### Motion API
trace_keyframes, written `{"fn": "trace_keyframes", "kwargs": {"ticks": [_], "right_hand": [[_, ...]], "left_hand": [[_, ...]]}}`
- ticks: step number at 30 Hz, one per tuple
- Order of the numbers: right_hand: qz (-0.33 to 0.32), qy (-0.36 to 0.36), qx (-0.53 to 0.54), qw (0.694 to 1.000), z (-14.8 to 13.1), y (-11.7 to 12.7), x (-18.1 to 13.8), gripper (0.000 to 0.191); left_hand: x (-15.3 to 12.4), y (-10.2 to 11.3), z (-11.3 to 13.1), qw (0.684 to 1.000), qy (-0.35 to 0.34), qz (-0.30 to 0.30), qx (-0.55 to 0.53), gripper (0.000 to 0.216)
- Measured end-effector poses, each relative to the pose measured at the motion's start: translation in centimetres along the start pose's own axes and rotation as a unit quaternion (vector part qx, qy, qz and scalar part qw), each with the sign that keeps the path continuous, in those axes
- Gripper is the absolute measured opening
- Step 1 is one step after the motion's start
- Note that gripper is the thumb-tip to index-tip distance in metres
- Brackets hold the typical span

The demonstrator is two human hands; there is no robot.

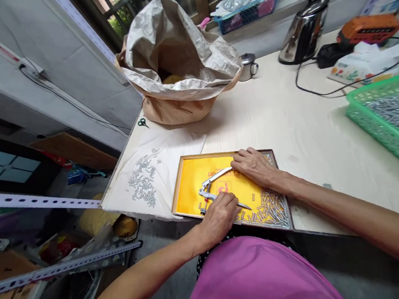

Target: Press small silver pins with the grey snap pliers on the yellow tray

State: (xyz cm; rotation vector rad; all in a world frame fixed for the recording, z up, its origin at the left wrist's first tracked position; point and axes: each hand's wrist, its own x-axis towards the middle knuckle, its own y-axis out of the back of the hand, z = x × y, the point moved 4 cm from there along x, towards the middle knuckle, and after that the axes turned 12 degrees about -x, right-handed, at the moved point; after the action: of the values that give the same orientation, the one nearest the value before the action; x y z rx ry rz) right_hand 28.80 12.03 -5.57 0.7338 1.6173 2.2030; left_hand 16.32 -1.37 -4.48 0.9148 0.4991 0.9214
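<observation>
A silver V-shaped metal hand tool (217,178), its two arms joined at the left end, lies over a shallow yellow-lined tray (193,170). My left hand (218,216) is closed on its lower arm, with a pointed metal end showing past the fingers. My right hand (254,166) has its fingers bent over the end of the upper arm; the fingertips are partly hidden. A small dark coil spring (208,188) shows between the arms near the joint. Small silver springs (273,209) are heaped at the tray's right side, with several loose ones along the front.
Small metal pieces (143,179) lie scattered on white cloth to the left, near green-handled scissors (143,123). Behind stand a large open sack (178,107), a lidded metal cup (247,68) and a kettle (300,34). A green basket (382,122) of metal pieces sits right.
</observation>
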Motion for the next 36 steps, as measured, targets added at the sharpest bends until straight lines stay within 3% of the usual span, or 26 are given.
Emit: {"fn": "trace_keyframes", "kwargs": {"ticks": [3, 6, 9, 11, 15, 19, 24, 30, 33, 36], "right_hand": [[0.035, 0.007, 0.008, 0.999, -0.5, -0.4, -0.5, 0.021], [0.053, 0.009, 0.026, 0.998, -1.0, -1.2, -1.2, 0.023], [0.049, -0.01, 0.034, 0.998, -1.3, -1.9, -1.5, 0.025], [0.047, -0.022, 0.043, 0.998, -1.6, -2.2, -1.6, 0.029], [0.052, -0.053, 0.071, 0.995, -2.1, -2.3, -1.5, 0.031], [0.045, -0.064, 0.085, 0.993, -2.1, -2.0, -1.4, 0.031], [0.033, -0.054, 0.092, 0.994, -1.9, -2.0, -1.3, 0.028], [0.047, -0.05, 0.066, 0.995, -2.0, -2.1, -1.2, 0.026], [0.039, -0.051, 0.063, 0.996, -2.0, -1.8, -1.1, 0.025], [0.027, -0.054, 0.061, 0.996, -1.9, -1.6, -0.9, 0.025]], "left_hand": [[-0.4, 0.3, 0.0, 0.999, -0.015, 0.011, -0.031, 0.02], [-0.7, 2.7, -1.9, 0.995, 0.008, 0.089, -0.048, 0.023], [-1.2, 7.6, -6.9, 0.971, 0.12, 0.205, 0.007, 0.027], [-1.7, 11.2, -11.1, 0.946, 0.198, 0.242, 0.087, 0.026], [-2.4, 15.9, -19.0, 0.909, 0.329, 0.162, 0.2, 0.032], [-3.0, 16.7, -22.8, 0.907, 0.349, 0.09, 0.219, 0.027], [-3.5, 16.3, -24.2, 0.912, 0.35, 0.081, 0.2, 0.025], [-3.3, 18.1, -25.2, 0.907, 0.371, 0.11, 0.167, 0.012], [-2.9, 18.6, -23.7, 0.908, 0.369, 0.137, 0.141, 0.01], [-2.6, 17.0, -19.4, 0.924, 0.329, 0.196, 0.004, 0.017]]}}
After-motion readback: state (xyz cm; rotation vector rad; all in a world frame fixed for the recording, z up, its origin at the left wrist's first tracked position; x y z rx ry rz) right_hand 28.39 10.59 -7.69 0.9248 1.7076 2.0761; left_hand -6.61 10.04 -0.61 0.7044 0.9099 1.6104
